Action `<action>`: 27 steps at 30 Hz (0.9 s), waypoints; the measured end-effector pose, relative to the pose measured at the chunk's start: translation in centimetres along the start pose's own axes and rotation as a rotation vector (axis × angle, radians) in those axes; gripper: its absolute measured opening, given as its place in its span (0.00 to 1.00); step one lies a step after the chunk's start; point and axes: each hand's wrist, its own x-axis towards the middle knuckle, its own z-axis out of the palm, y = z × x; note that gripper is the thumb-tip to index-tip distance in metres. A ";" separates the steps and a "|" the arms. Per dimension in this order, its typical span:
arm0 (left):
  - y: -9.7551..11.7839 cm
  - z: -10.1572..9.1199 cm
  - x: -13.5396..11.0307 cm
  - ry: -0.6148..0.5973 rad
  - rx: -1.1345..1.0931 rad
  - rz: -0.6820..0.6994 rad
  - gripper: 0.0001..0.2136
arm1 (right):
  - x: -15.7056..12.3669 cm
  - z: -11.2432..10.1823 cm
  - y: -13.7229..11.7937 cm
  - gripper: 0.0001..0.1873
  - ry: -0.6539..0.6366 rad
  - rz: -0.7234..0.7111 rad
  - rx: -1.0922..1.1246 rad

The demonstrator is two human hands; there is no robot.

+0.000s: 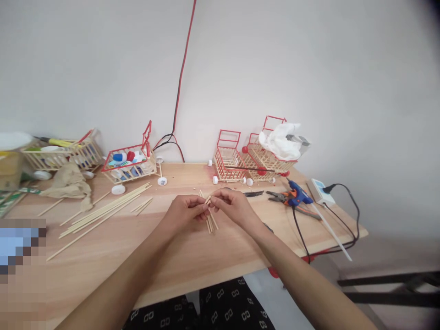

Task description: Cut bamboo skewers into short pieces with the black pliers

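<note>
My left hand (189,210) and my right hand (231,205) meet over the middle of the wooden table (172,266). Both are closed, fingertips pinching short wooden sticks (208,200) between them. Below the fingers, more short sticks (210,224) lie on the tabletop, partly hidden by my hands. Left of my hands is a small group of short sticks (142,206), beside a bundle of long sticks (103,211). A dark-bladed tool (253,194) lies just behind my right hand, its other end hidden.
Small stick-built carts (228,160) stand along the wall; another cart (130,167) holds bottle caps. At right lie pliers (280,197), a blue glue gun (299,195) with a white glue stick (332,231), and a power strip (323,191) with black cables. Crumpled brown paper (70,183) sits left.
</note>
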 end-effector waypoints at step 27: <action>0.8 -0.6 0.3 0.193 0.138 -0.014 0.13 | 9.7 -7.2 -0.2 0.07 0.053 -0.142 -0.912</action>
